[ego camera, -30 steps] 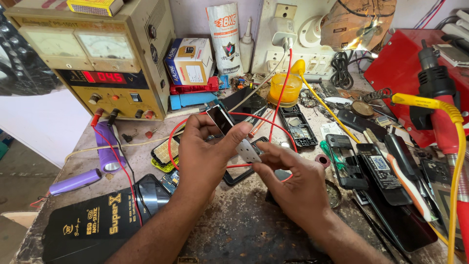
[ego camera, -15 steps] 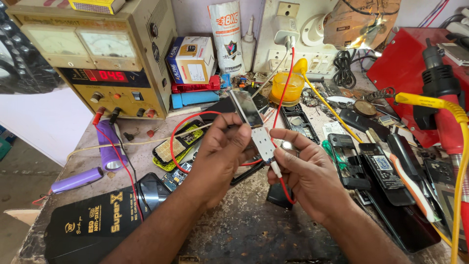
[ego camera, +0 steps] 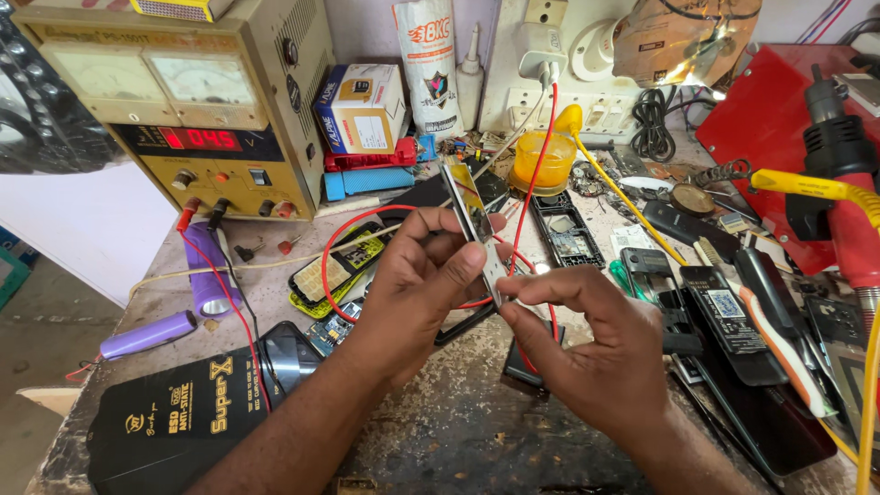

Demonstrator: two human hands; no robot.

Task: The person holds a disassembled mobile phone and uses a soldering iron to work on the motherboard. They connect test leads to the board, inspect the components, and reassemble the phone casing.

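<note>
My left hand [ego camera: 417,289] grips a small keypad phone [ego camera: 472,215] by its middle and holds it upright, edge-on, above the bench. My right hand [ego camera: 596,344] pinches the phone's lower end between thumb and fingertips. The phone has a gold-rimmed screen at the top and a pale keypad part lower down. A red wire [ego camera: 541,156] runs from the wall socket area down behind both hands. A dark phone part [ego camera: 527,367] lies on the bench under my right hand.
A bench power supply [ego camera: 183,101] with a red display stands at back left, red and black leads plugged in. Purple cylinder cells [ego camera: 206,280] lie left. A black anti-static mat [ego camera: 165,431] is near left. Opened phones [ego camera: 564,225], tools and a hot-air handle [ego camera: 843,156] crowd the right.
Both hands have lifted the phone off the bench area and turned it from lying flat-faced to upright and edge-on; my right hand has shifted to pinch its lower end.
</note>
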